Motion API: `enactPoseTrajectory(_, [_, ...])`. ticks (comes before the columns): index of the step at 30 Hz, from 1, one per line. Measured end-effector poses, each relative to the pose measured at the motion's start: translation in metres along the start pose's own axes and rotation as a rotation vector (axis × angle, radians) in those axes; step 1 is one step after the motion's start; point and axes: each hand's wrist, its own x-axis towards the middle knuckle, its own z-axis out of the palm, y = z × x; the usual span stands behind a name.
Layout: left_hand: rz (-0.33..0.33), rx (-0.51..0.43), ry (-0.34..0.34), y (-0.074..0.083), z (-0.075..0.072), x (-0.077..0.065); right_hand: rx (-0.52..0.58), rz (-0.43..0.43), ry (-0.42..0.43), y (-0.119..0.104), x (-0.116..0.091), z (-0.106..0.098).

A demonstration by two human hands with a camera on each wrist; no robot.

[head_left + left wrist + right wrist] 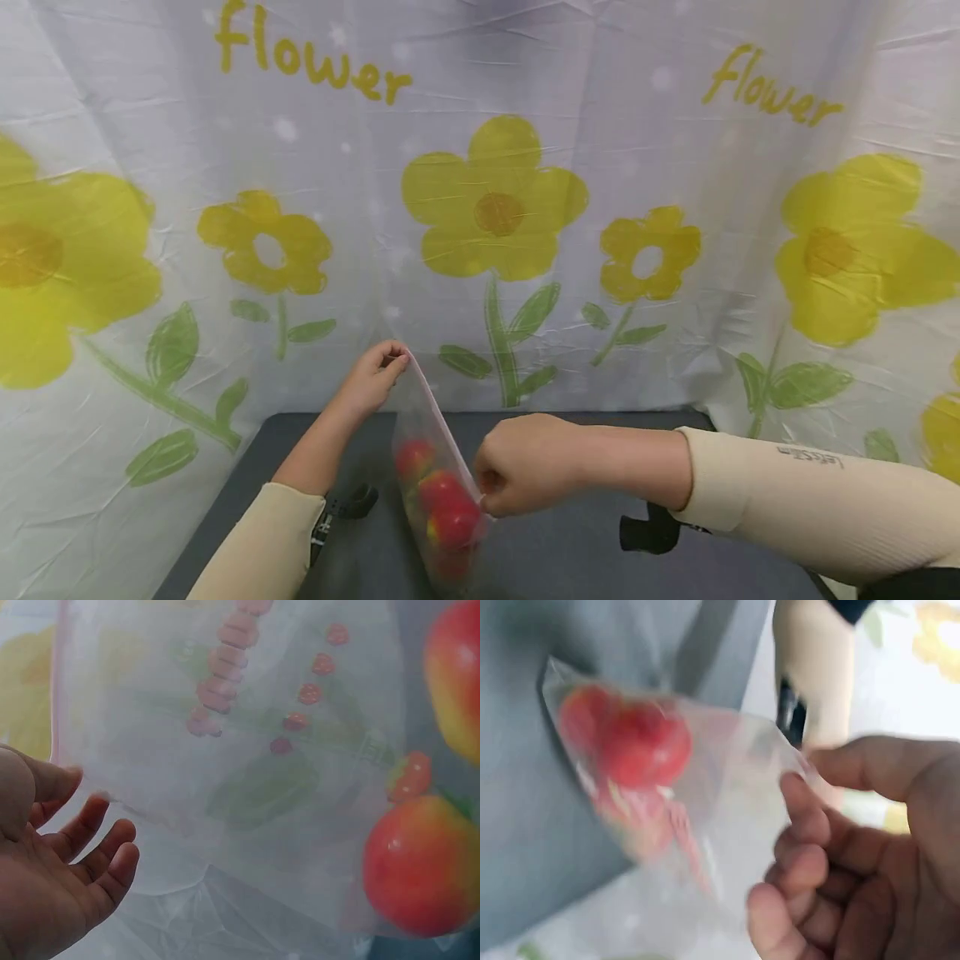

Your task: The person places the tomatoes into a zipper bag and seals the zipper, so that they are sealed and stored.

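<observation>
A clear zip bag (408, 417) with a pink strip along its top edge hangs slantwise between my two hands. Red-and-yellow apples (455, 521) lie low inside it, seen through the plastic. My left hand (371, 379) pinches the far upper corner between thumb and forefinger, its other fingers loosely bent in the left wrist view. At the nearer end of the strip, my right hand (528, 462) pinches the other corner. In the left wrist view the bag shows red printed marks (223, 667) beside a large apple (420, 866). The right wrist view shows another apple (645, 746) through the film.
The bag is over a dark grey table (585, 550). Behind the table hangs a pale curtain (360, 208) with yellow flowers and lettering. Black wrist devices (648, 529) show beneath both forearms.
</observation>
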Motion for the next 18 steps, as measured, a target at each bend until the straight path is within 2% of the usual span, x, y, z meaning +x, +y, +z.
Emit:
enactPoseTrajectory(3, [-0.022, 0.05, -0.05, -0.002, 0.003, 0.015, 0.066, 0.017, 0.025, -0.017, 0.023, 0.008])
enactPoseTrajectory(6, [-0.044, 0.095, -0.105, -0.011, 0.008, 0.028, 0.108, 0.045, 0.05, -0.028, 0.044, 0.017])
enactPoseTrajectory(9, [-0.083, 0.079, -0.159, -0.019, 0.017, 0.035, 0.125, 0.082, 0.066, -0.029, 0.057, 0.023])
enactPoseTrajectory(13, [-0.107, 0.03, -0.19, -0.023, 0.026, 0.035, 0.169, 0.109, 0.076, -0.02, 0.055, 0.024])
enactPoseTrajectory(18, [-0.106, -0.017, -0.195, -0.019, 0.024, 0.025, 0.245, 0.121, 0.101, 0.0, 0.033, 0.029])
